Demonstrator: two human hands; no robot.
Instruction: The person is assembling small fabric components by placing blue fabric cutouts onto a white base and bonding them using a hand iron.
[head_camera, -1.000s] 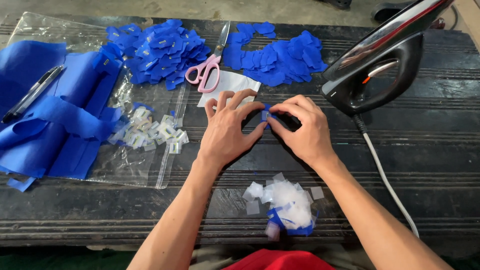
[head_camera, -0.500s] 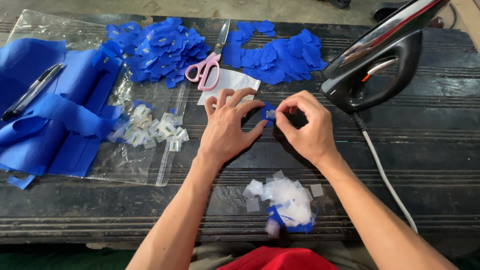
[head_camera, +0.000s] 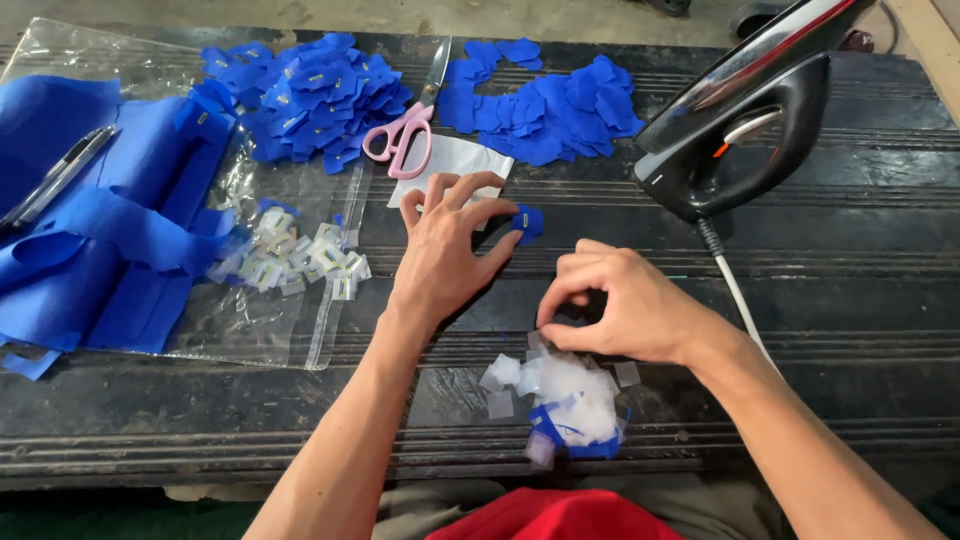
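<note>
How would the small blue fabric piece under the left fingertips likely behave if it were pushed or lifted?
The blue fabric piece looks thin and flat, so it is probably very light and floppy. The left hand pins it with a fingertip, which suggests it would slide easily on the dark ridged table. It seems unlikely to roll or break, like the loose cut pieces in the blue pile.

Matt blue cloth piece (head_camera: 528, 222); translucent paper scraps (head_camera: 565, 390); glossy black plastic iron (head_camera: 745, 125) at two o'clock; pink plastic-handled scissors (head_camera: 403, 140); crinkly clear plastic bag (head_camera: 290, 290); rough, dark wooden table (head_camera: 850, 300).
</note>
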